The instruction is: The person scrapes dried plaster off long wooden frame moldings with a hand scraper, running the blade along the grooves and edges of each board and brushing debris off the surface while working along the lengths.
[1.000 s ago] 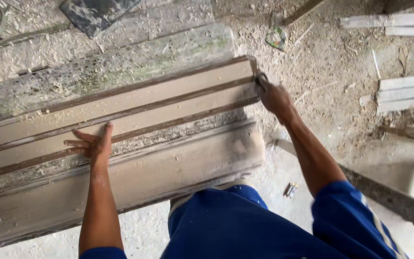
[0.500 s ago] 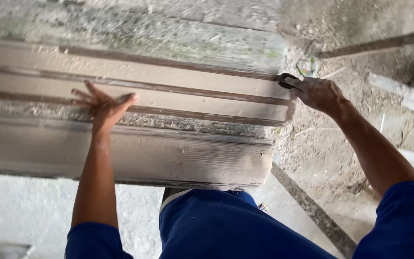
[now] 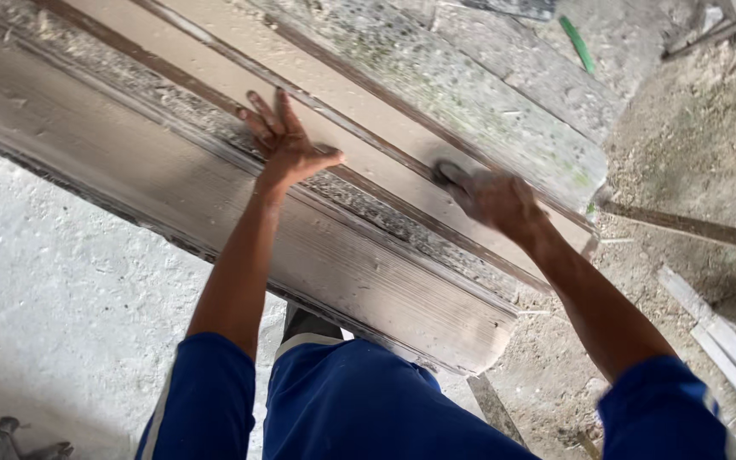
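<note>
The left hand [image 3: 287,145] lies flat and open, fingers spread, pressing on the pale moulded board [image 3: 240,98], a long length of profiled trim with raised ribs and dark grooves that runs slantwise from upper left to lower right. The right hand [image 3: 496,200] is blurred; it looks curled around a small dark pad [image 3: 451,175], perhaps a sanding block, held against one of the grooves farther down the same board, though the blur leaves the grip hard to judge. The board lies on a rough speckled slab [image 3: 487,94] that serves as a table, with a second, broader moulded plank [image 3: 342,273] just below it, nearer the person's blue trousers [image 3: 368,400]. As for progress, I would judge the rubbing to be in mid-course: the ribs near the hands look smooth and even in colour, while the grooves remain dark and gritty along much of their length, and dust lies thick on the slab. The stretch toward the upper left seems untouched. Loose strips of wood [image 3: 726,332] lie on the dusty floor [image 3: 692,153] at the right.
</note>
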